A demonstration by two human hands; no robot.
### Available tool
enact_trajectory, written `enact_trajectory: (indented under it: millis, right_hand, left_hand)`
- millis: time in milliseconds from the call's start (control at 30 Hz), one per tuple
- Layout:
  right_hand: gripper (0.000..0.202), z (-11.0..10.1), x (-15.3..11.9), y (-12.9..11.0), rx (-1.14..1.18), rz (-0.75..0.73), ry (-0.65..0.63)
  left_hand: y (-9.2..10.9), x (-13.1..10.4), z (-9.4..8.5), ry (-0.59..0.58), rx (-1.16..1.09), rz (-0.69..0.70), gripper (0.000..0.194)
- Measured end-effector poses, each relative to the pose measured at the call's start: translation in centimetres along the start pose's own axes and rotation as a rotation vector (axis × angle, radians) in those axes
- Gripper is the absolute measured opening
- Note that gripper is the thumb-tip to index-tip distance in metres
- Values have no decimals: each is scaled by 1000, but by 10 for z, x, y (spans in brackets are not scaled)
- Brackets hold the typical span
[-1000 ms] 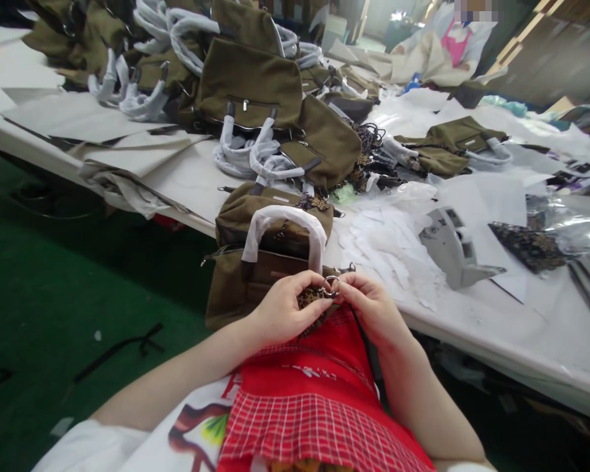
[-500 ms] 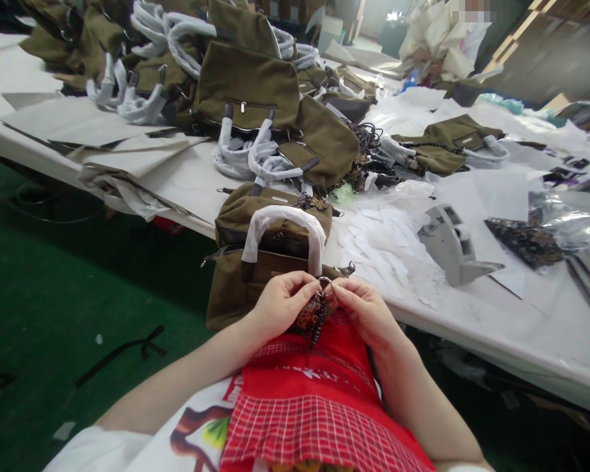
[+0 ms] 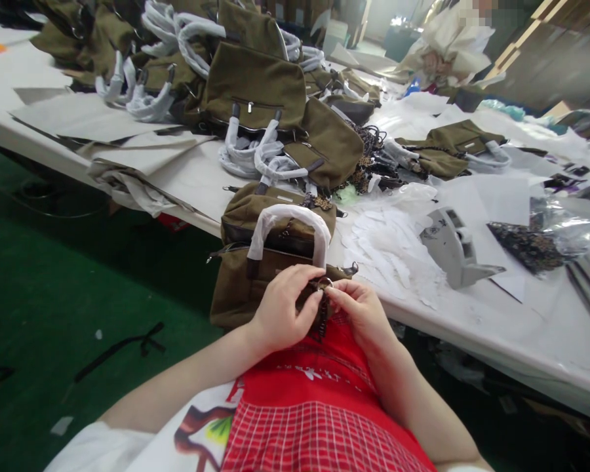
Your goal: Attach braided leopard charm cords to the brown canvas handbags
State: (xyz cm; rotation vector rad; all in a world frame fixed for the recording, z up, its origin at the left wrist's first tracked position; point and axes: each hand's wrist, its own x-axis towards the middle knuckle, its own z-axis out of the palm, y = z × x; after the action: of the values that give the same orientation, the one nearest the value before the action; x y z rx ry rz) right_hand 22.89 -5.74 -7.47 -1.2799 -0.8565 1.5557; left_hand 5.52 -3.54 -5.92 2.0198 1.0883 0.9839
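In front of my apron, my right hand (image 3: 361,307) pinches a small metal ring (image 3: 326,282) between thumb and fingertips. A dark, patterned pendant with a beaded-looking edge (image 3: 322,321) hangs below the ring. My left hand (image 3: 286,307) curves around the pendant's upper part, its thumb tip close to the ring and its fingers partly covering the piece. Just behind both hands is an olive handbag (image 3: 233,292) with a zipped top and a wrapped handle (image 3: 290,211). It stands at the table edge, partly hidden by my left hand.
Behind it stands another olive bag (image 3: 240,208), and more bags (image 3: 255,82) are heaped farther back. White paper scraps (image 3: 393,252), a grey tape dispenser (image 3: 450,252) and a plastic bag of patterned pieces (image 3: 526,246) lie right. The table edge (image 3: 423,319) runs beside my right arm.
My left hand has shifted its grip: its fingers have lifted and spread over the pendant, hiding more of it. The right hand stays at the ring. The view has shifted slightly.
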Motion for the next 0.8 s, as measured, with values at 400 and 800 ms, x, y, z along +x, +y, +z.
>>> enact_trajectory:
  millis: [400,800]
  right_hand:
    - [23,3,-6,-17,-368,-333,124]
    - [30,-19,11,33,-589,-158,-27]
  left_hand:
    - [0,5,-6,-187,-446,-339,19]
    - [-92,-32,26,-298,-439,-445,24]
